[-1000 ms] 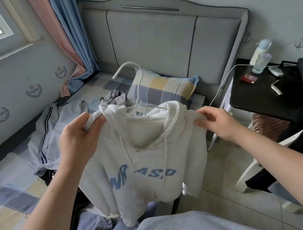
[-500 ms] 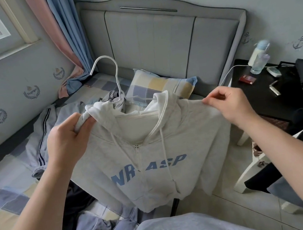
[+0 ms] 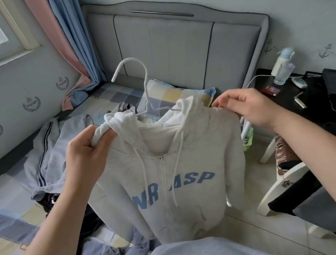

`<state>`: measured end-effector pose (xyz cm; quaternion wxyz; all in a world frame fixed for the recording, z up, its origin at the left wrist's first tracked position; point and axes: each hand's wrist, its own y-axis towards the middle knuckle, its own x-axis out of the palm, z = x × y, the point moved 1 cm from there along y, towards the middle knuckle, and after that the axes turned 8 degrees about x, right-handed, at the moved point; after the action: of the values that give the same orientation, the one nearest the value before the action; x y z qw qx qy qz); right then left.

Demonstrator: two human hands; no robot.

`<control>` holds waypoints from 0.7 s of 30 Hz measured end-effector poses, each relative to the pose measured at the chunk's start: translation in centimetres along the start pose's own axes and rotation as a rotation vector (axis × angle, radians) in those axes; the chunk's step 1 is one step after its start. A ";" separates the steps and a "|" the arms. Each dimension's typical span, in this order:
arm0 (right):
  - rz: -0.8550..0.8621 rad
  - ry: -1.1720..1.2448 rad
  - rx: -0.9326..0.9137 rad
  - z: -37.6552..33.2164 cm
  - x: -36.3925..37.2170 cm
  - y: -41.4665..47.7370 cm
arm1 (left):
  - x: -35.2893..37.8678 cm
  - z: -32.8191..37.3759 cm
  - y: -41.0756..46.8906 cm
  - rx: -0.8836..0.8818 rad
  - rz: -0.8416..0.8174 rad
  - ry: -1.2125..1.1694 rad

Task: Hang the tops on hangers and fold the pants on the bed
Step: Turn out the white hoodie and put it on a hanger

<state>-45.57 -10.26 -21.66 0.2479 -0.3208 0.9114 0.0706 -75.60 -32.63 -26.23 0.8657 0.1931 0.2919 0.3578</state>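
Closest in, the left hand (image 3: 83,153) has its grip closed round a bunched fistful of the grey zip hoodie (image 3: 169,170) at one shoulder, and the right hand (image 3: 247,111) pinches the other shoulder's edge between thumb and fingertips. Compared with a second ago, the hands have drawn well apart, so the chest lettering now hangs flat instead of crumpled. The white hanger (image 3: 128,59) has swung from tilted to upright, its hook standing above the collar. This top looks nearly hung, with only the left shoulder still to smooth. Beyond, grey striped pants (image 3: 52,149) lie unfolded on the bed (image 3: 7,227), near the checked pillow (image 3: 171,94).
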 end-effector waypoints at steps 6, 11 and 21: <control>-0.096 0.016 0.046 0.7 1.5 -2.1 | 1.1 0.3 0.2 0.010 -0.061 0.067; -0.032 -0.061 0.063 2.6 1.4 -5.1 | 3.4 0.1 1.1 0.033 -0.232 0.083; 0.170 -0.070 0.240 8.0 -3.5 -16.4 | 14.3 4.1 -0.8 0.093 -0.586 -0.037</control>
<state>-29.82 -18.87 -26.30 0.3091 -0.2081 0.9279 -0.0070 -64.31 -23.19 -28.83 0.9275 0.1464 0.3356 0.0753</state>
